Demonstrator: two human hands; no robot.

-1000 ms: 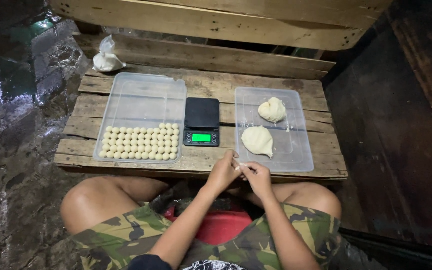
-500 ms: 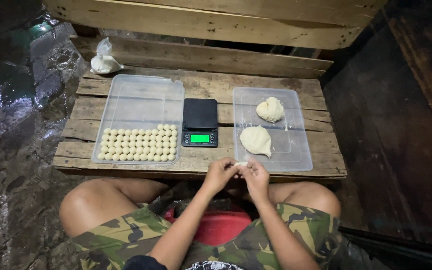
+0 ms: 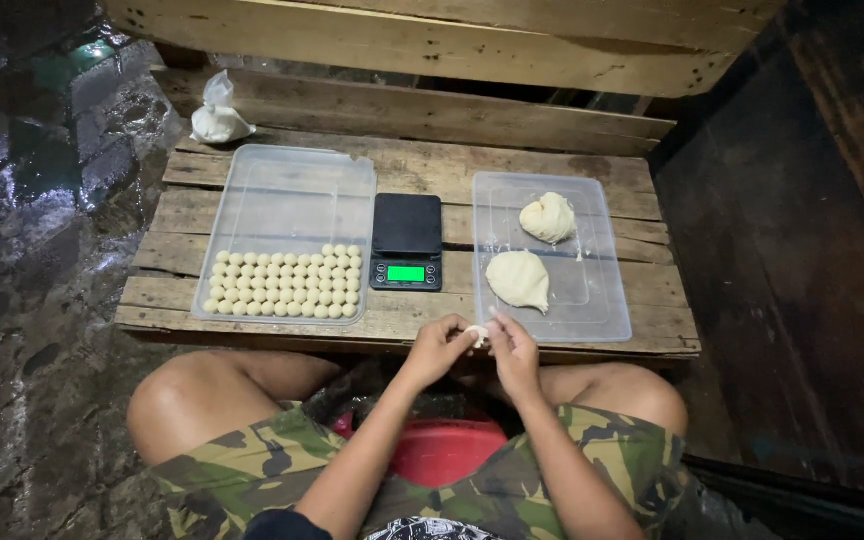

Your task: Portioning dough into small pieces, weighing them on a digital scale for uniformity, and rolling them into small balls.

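Note:
My left hand (image 3: 437, 348) and my right hand (image 3: 514, 352) meet just below the front edge of a low wooden pallet table (image 3: 422, 190). Between their fingertips is a small piece of pale dough (image 3: 477, 334), pinched from both sides. Directly above the hands, a clear plastic lid (image 3: 602, 290) holds two larger lumps of dough, one near (image 3: 518, 279) and one farther back (image 3: 548, 217). A clear plastic tray (image 3: 282, 190) on the left carries several rows of small dough balls (image 3: 286, 283).
A black digital scale (image 3: 407, 242) with a lit green display stands between tray and lid. A knotted white plastic bag (image 3: 217, 118) lies at the back left. Wet stone floor lies left, a dark wooden wall right. A red stool (image 3: 447, 450) shows between my knees.
Both hands have stayed at the table's front edge and keep working the small dough piece; the fingers shifted slightly. Tray, scale and dough lumps have not moved.

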